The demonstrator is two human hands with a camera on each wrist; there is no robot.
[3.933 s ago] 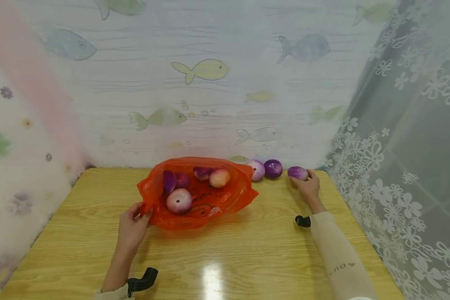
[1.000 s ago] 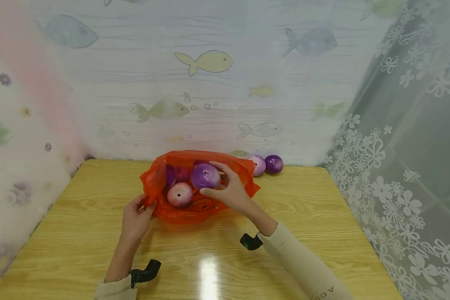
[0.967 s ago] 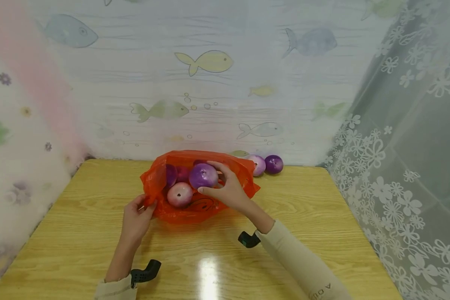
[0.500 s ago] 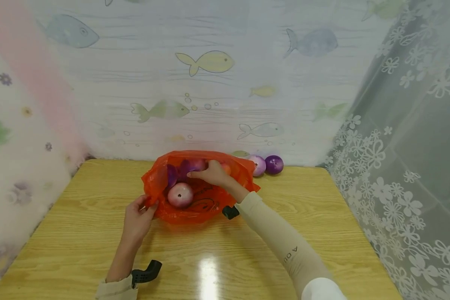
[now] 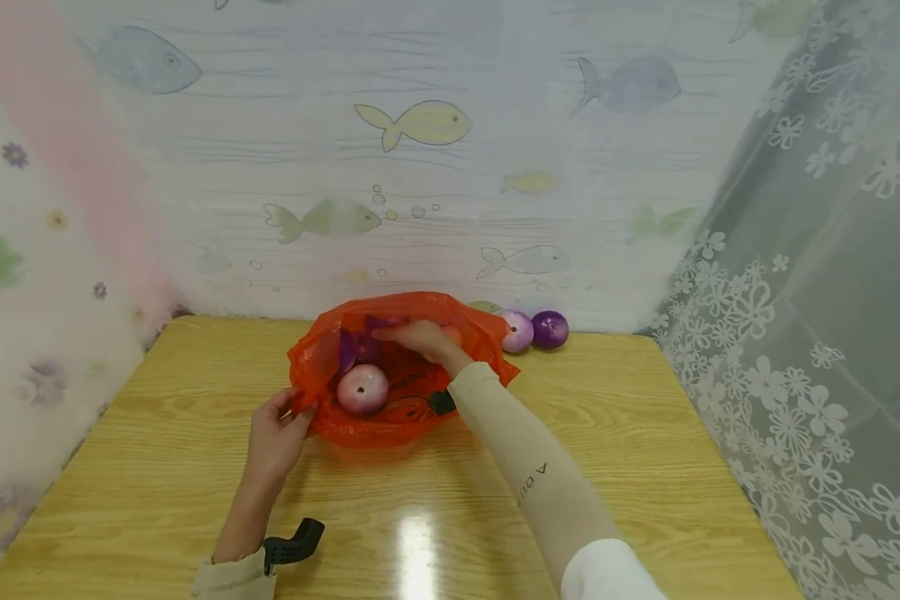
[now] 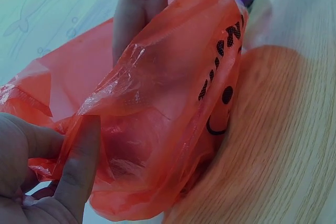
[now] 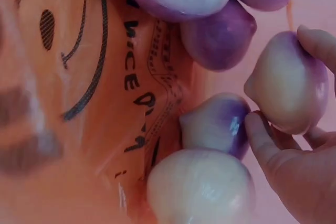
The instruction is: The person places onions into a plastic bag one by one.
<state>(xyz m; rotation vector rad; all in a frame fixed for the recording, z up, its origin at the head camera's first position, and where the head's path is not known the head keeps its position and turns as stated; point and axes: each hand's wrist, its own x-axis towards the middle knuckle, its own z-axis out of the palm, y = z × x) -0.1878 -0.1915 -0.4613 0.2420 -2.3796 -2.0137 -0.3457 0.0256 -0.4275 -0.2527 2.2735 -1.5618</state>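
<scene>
Inside the red bag [image 5: 375,434], the right hand [image 7: 302,169] holds an onion [image 7: 291,85] between spread fingers, its pointed tip facing away from the palm; other onions [image 7: 202,187] sit just beyond the fingertips. The held one looks firm, smooth and perhaps slippery, so best gripped round its broad middle. The left hand [image 5: 273,442] pinches the bag's rim; that thin film likely gives easily.
</scene>
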